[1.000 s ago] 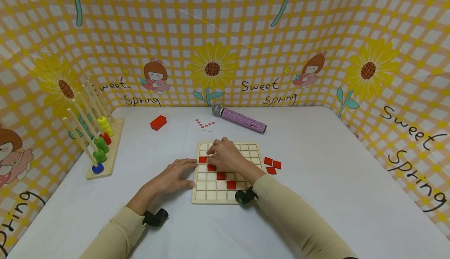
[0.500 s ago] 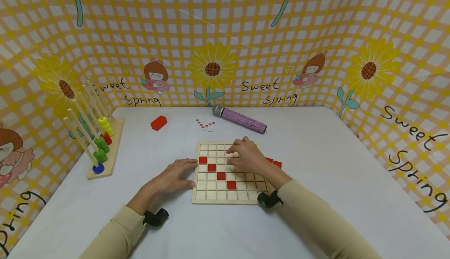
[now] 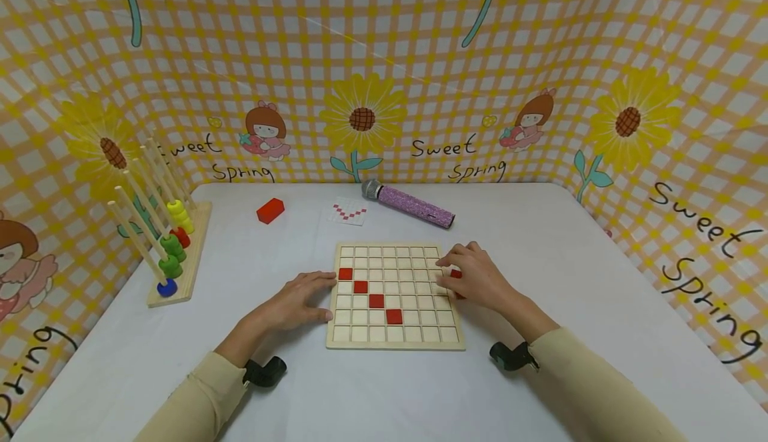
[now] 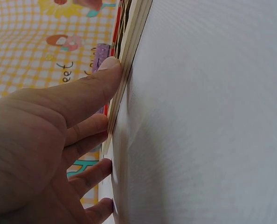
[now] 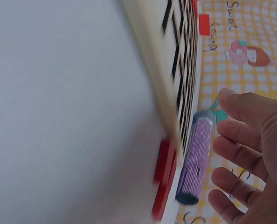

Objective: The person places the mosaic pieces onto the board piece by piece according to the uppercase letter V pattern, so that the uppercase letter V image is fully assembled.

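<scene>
A wooden grid board (image 3: 414,345) lies flat on the table. Four-sided red tiles sit in its cells in a slanting line, from the upper left tile (image 3: 345,273) down to the lowest one (image 3: 394,316). My left hand (image 3: 298,302) touches the board's left edge, thumb and fingertips against the rim, fingers fairly straight. Above the board's right edge hovers my right hand (image 3: 477,277), fingers loosely bent with nothing between them in the right wrist view. Loose red tiles (image 5: 165,161) lie beside that edge, mostly hidden under this hand in the head view.
Behind the board lie a small card (image 3: 349,211) with a red V pattern and a purple glitter microphone (image 3: 414,206). A red block (image 3: 271,211) is farther left. At the far left stands a wooden peg rack (image 3: 195,255) with coloured beads.
My right hand has moved right, from over the second red tile across the board to its right edge, uncovering the grid. The left hand has stayed at the left edge.
</scene>
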The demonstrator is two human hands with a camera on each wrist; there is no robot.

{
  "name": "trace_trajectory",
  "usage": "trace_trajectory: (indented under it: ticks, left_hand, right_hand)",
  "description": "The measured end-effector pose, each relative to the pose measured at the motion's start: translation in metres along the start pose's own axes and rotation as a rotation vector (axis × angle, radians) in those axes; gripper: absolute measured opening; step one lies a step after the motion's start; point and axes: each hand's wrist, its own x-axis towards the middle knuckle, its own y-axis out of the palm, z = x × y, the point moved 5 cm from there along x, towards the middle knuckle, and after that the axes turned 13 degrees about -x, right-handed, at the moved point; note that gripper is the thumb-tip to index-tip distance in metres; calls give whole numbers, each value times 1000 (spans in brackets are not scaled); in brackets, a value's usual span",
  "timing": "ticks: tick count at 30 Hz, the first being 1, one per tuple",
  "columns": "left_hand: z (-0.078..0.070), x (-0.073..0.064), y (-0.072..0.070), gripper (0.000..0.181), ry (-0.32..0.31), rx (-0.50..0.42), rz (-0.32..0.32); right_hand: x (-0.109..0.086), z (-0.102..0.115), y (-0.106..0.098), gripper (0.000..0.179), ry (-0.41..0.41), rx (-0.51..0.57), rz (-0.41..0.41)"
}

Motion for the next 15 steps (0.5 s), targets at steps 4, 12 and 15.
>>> trace_trajectory:
  ticks: [4,12,15]
  left_hand:
    - [0,0,0,62,4,-4,-4]
    - [-2,0,-1,63,9,-14,1]
    - [-2,0,-1,63,8,-10,-3]
  right_hand:
    - [-9,-15,1,30,24,3,-3]
    - [-20,-36,7,31,70,-7,32]
    - [-23,-41,8,31,76,-9,29]
